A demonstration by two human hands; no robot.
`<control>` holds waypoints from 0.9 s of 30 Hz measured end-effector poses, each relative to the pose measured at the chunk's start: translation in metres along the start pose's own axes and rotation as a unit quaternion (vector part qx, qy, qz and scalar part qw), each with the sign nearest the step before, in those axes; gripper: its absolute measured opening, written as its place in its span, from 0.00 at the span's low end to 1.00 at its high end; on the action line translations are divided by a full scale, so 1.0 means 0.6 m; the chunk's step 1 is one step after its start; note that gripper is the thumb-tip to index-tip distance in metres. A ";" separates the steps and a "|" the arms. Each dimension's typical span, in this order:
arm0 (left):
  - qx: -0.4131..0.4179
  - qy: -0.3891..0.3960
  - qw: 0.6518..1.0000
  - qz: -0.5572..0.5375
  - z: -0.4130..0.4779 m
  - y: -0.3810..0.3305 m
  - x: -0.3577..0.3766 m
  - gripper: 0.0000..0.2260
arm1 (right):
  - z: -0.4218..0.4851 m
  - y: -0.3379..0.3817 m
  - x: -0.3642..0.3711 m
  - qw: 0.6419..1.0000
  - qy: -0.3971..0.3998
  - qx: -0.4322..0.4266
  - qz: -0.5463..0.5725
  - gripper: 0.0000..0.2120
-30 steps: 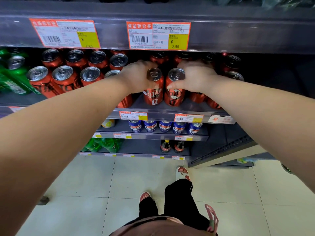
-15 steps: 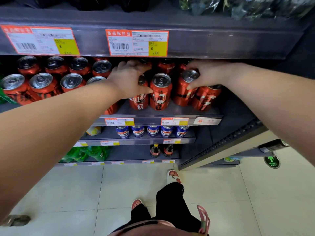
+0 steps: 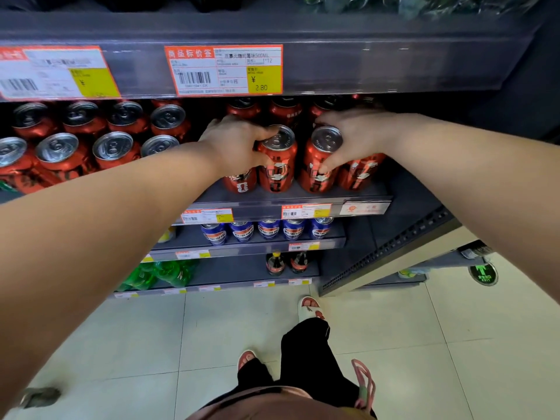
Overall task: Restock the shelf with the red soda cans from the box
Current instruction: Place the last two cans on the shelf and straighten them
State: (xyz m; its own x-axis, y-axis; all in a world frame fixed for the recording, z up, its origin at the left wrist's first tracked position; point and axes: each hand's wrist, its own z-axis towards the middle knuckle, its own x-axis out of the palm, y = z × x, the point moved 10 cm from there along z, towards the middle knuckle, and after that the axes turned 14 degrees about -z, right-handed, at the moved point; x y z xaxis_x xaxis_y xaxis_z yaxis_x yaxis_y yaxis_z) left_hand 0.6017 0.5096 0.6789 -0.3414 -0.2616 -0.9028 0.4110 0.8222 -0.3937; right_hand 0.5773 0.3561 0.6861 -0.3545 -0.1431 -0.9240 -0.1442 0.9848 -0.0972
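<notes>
On the shelf [image 3: 257, 204], hands [image 3: 239, 144] [image 3: 357, 134] grip glossy cylindrical cans [image 3: 277, 165] [image 3: 318, 171].

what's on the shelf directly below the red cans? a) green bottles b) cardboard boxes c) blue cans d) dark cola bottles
c: a row of blue cans stands on the level just under the red soda cans.

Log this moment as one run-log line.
phase: shelving | left hand: grips left red can | right hand: grips right red can | both upright at shelf front
</notes>
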 end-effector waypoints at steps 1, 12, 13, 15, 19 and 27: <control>0.000 -0.001 1.000 -0.002 0.000 0.000 0.000 0.29 | -0.001 0.002 0.001 1.000 0.006 -0.009 0.007 0.42; 0.010 -0.014 1.000 -0.018 -0.001 -0.002 -0.003 0.28 | -0.008 -0.035 -0.006 0.998 -0.008 0.037 0.048 0.43; 0.010 -0.016 1.000 -0.022 0.000 -0.001 -0.003 0.28 | -0.014 -0.049 -0.011 0.998 -0.019 0.050 0.039 0.40; 0.009 -0.015 0.999 -0.027 0.001 0.001 -0.003 0.28 | -0.029 -0.071 -0.015 0.997 -0.029 0.067 0.007 0.35; 0.008 -0.008 1.000 -0.024 0.001 -0.001 -0.002 0.29 | -0.046 -0.082 -0.002 0.997 -0.032 0.068 -0.032 0.36; 0.042 0.010 0.998 -0.042 0.002 0.004 0.001 0.33 | -0.048 -0.072 0.001 0.998 -0.035 0.046 -0.033 0.33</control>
State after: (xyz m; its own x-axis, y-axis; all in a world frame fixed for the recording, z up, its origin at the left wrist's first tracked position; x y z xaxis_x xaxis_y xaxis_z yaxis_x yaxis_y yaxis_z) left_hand 0.6034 0.5108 0.6771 -0.3936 -0.3169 -0.8629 0.4495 0.7525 -0.4814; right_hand 0.5568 0.3109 0.7004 -0.2807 -0.2029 -0.9381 -0.0775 0.9790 -0.1886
